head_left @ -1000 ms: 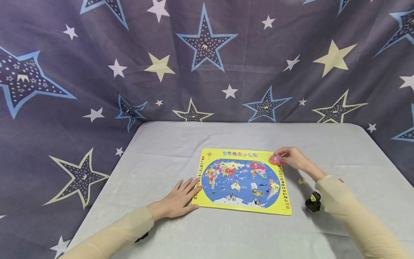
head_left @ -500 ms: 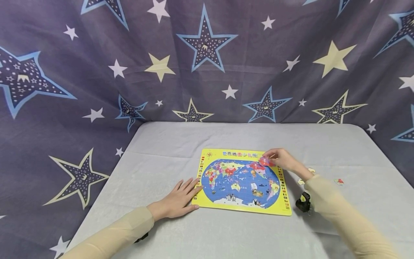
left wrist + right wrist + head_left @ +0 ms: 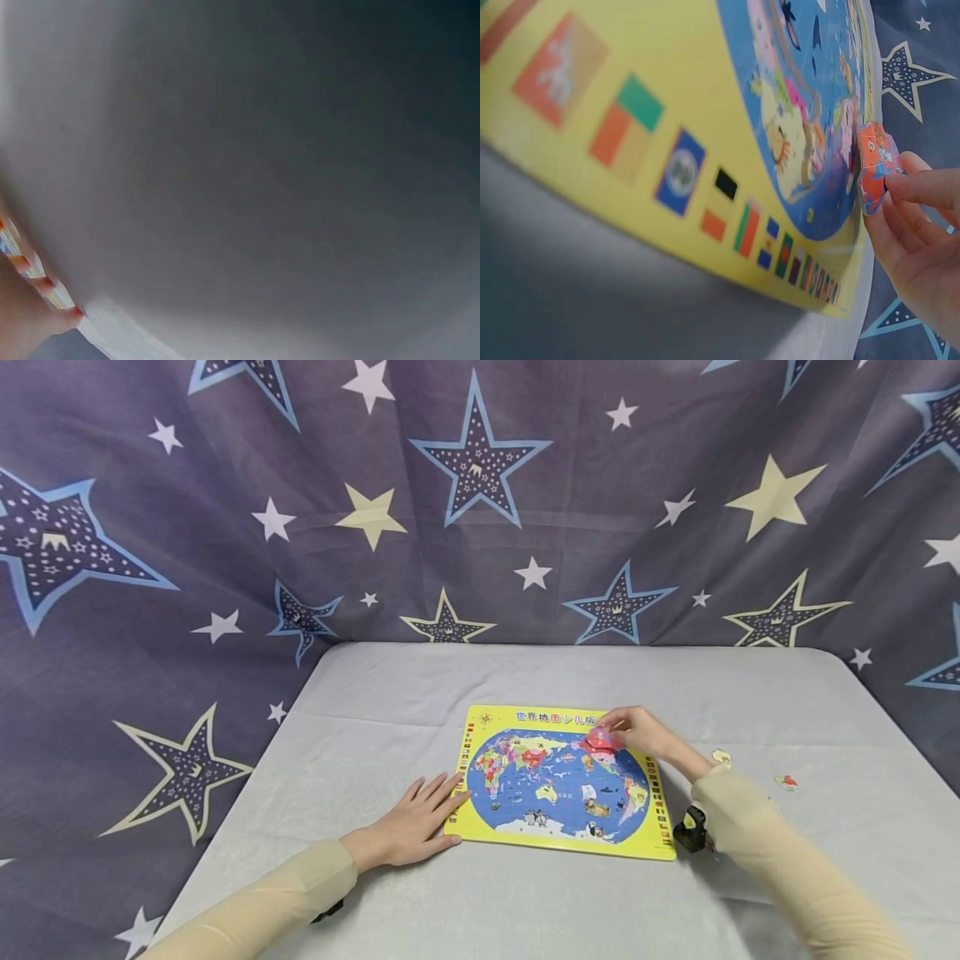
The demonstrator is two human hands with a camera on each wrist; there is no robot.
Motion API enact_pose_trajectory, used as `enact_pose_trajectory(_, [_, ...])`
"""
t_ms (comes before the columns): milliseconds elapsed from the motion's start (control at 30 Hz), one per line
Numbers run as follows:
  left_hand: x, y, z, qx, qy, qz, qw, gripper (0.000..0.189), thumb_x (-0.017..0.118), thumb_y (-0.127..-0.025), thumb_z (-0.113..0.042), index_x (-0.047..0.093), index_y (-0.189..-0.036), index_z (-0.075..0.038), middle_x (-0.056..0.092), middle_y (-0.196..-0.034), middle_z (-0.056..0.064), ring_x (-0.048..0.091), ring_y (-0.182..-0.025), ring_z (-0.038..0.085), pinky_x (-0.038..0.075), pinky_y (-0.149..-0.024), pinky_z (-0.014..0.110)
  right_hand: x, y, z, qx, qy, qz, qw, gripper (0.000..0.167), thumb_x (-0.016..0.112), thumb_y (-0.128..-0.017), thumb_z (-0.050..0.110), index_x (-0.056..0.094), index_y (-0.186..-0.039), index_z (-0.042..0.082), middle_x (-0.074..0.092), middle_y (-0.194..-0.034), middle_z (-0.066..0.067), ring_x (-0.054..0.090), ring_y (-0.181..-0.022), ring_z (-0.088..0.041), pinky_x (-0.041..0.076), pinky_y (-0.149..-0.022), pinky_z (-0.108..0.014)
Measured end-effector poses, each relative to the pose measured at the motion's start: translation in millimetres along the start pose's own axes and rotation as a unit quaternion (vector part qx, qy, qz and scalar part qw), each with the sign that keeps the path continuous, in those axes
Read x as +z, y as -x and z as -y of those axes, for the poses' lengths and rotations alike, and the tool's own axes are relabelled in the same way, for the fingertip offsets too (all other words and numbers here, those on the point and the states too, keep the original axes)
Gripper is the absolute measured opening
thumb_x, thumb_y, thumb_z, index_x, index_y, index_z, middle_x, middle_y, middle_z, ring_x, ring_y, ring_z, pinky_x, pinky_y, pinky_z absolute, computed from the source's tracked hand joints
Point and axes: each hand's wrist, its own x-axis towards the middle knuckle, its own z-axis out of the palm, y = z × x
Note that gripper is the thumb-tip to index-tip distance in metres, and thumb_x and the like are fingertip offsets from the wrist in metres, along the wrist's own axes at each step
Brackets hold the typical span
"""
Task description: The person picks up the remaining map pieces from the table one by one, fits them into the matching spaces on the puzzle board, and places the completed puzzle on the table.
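Note:
A yellow-bordered world map puzzle board [image 3: 517,837] lies flat on the table, its blue oval full of coloured continents and animals. My right hand [image 3: 637,732] pinches a red puzzle piece [image 3: 877,165] between thumb and fingers, over the red land at the map's upper right. In the right wrist view the piece stands tilted just off the board's surface; whether its lower edge touches is unclear. My left hand [image 3: 411,827] lies flat with spread fingers on the board's left border. The left wrist view shows only part of that hand [image 3: 30,315] and the board's edge.
On the light grey tablecloth [image 3: 390,693], to the right of the board, lie a small yellowish piece [image 3: 722,757] and a red-green piece [image 3: 786,782]. The right forearm partly hides that area. A star-patterned curtain [image 3: 480,543] hangs behind the table.
My right hand has moved left from the board's upper right corner, carrying the red puzzle piece over the map's red land. The left hand stays where it was.

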Motion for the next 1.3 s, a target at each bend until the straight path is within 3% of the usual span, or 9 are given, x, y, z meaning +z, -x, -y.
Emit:
enact_pose_trajectory(300, [0.5,-0.1,0.6,0.002,-0.004,0.002,1.0000,0.064,0.029,-0.090,-0.054,0.017,-0.143,-0.020,0.009,-0.148,0.006,0.008,-0.134,0.026,0.010,-0.104,0.051,6.8,-1.8,2.6,-0.018,0.013,-0.005,0.9997,0.023,0.052,-0.080,-0.009,0.063,-0.099,-0.004,0.061,-0.088,-0.016,0.058,-0.078,-0.025,0.049,-0.064,-0.031])
enact_pose_trajectory(1033, [1.9,-0.3,1.7,0.001,-0.003,0.001,1.0000,0.064,0.030,-0.090,-0.054,0.018,-0.143,-0.019,0.010,-0.148,0.006,0.009,-0.134,0.027,0.009,-0.104,0.051,13.3,-1.8,3.8,-0.012,0.026,0.005,0.9996,0.023,0.049,-0.083,-0.009,0.062,-0.102,-0.005,0.062,-0.095,-0.018,0.057,-0.076,-0.020,0.048,-0.065,-0.030])
enact_pose_trajectory(1300, [2.7,-0.4,2.3,0.002,-0.004,0.000,1.0000,0.064,0.030,-0.090,-0.054,0.018,-0.143,-0.019,0.011,-0.148,0.006,0.009,-0.134,0.026,0.009,-0.104,0.051,15.2,-1.4,3.5,-0.014,0.039,-0.002,0.9991,0.023,0.051,-0.082,-0.007,0.063,-0.102,-0.004,0.062,-0.095,-0.018,0.059,-0.082,-0.023,0.050,-0.068,-0.034])
